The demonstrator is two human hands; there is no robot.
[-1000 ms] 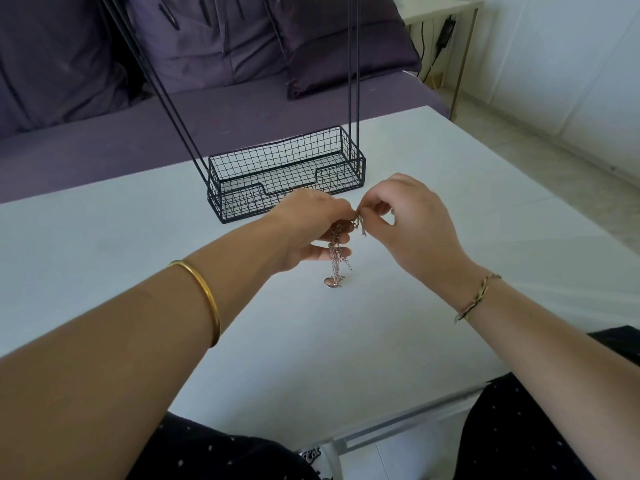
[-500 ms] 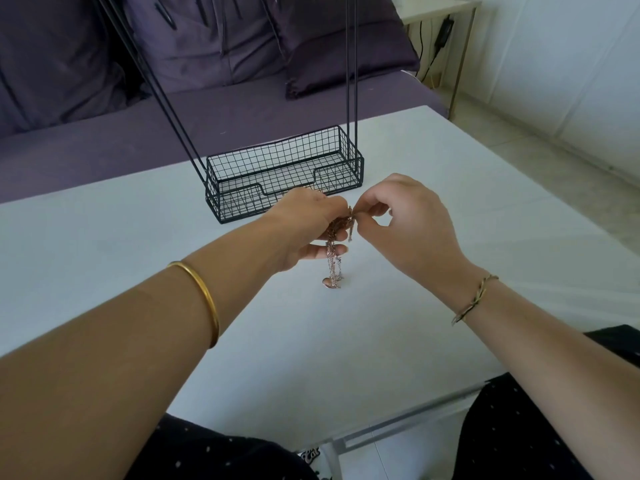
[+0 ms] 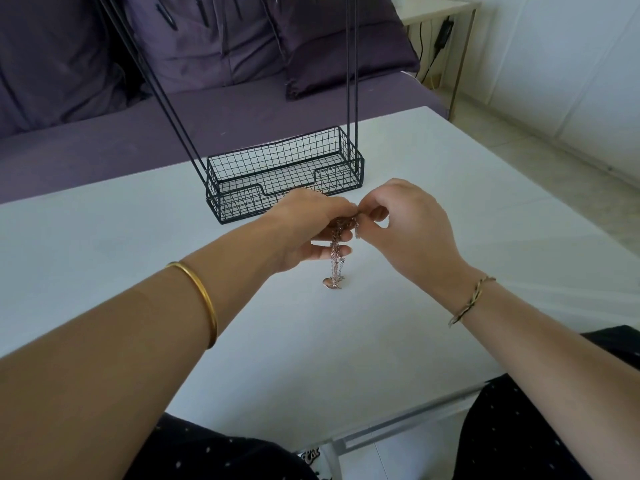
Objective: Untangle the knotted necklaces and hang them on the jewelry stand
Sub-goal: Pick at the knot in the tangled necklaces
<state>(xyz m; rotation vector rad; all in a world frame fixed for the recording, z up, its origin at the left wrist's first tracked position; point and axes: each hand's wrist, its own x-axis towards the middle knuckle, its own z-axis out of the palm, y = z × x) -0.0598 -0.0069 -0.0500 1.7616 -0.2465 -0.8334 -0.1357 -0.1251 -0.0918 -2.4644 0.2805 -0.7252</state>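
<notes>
A knot of thin rose-gold and silver necklaces [image 3: 335, 258] hangs between my hands above the white table [image 3: 346, 341]. A small pendant at its lower end touches the tabletop. My left hand [image 3: 308, 230] grips the bunched top of the chains. My right hand [image 3: 405, 226] pinches a strand at the same spot with thumb and forefinger. Just behind my hands stands the black wire jewelry stand [image 3: 284, 174], a mesh basket base with thin uprights rising out of view. Its hanging bars are not visible.
A purple sofa [image 3: 207, 81] with cushions runs along the far side of the table. A small side table [image 3: 440, 15] with a cable stands at the back right. The table's near edge lies just above my lap.
My right hand has shifted slightly toward the left hand, closing in on the knot. The chains hang in much the same place.
</notes>
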